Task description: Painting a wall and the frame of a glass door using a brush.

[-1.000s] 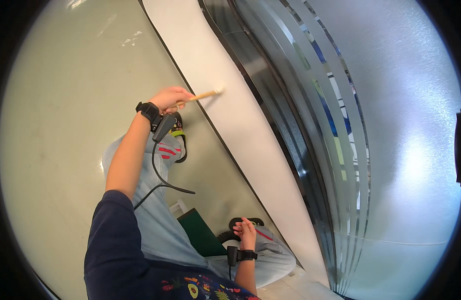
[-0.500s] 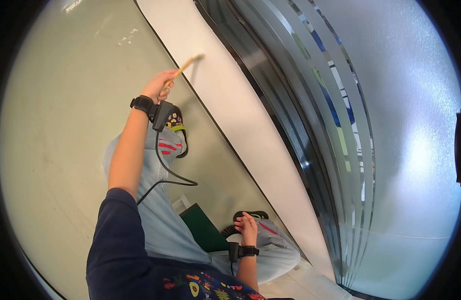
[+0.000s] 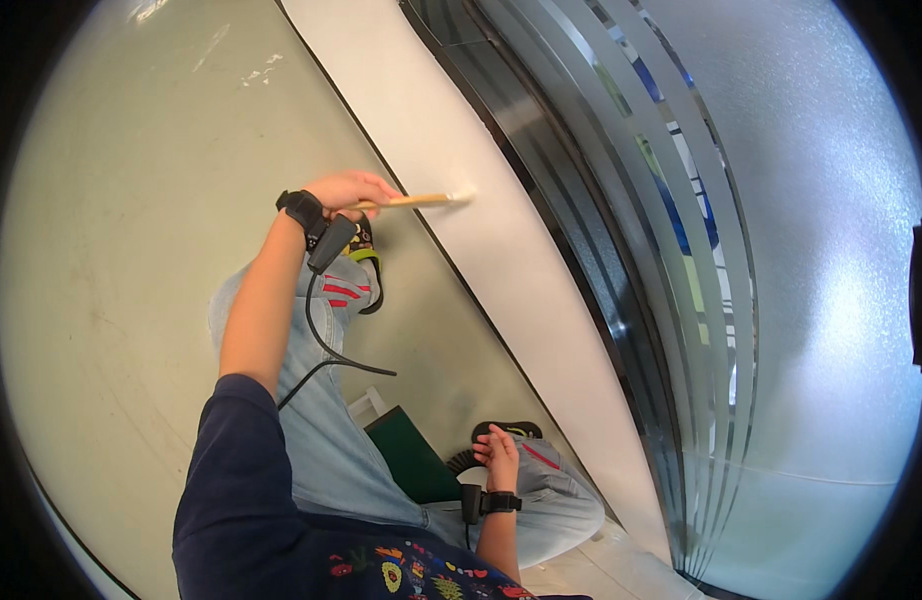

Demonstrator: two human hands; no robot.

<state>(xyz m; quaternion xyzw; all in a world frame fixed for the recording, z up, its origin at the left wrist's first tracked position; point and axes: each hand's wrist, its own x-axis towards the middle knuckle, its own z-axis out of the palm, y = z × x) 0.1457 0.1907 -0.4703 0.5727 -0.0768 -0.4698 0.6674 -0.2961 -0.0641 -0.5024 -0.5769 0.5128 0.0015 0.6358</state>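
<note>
My left hand point(image 3: 353, 190) is closed round the pale wooden handle of a small paintbrush point(image 3: 421, 201). Its light bristle end points right and lies against or just over a long white strip point(image 3: 526, 275), smeared a little by motion; I cannot tell whether bristles and strip touch. Lower down, my right hand point(image 3: 499, 455) rests by my right knee, palm partly up, fingers loosely curled and apart, holding nothing. Both wrists carry black straps with small black devices, and a black cable point(image 3: 326, 345) hangs from the left one.
Along the strip's right side run a dark metal track point(image 3: 571, 230) and frosted glass panels point(image 3: 821, 300) with clear curved stripes. I sit on a low dark green seat point(image 3: 406, 450). Pale greenish floor point(image 3: 131, 250) spreads left, and my black clogs point(image 3: 369, 268) stand beside the strip.
My left hand has moved down and slightly right along the strip, and the paintbrush has swung from slanting upward to nearly level. My right hand has stayed by the knee.
</note>
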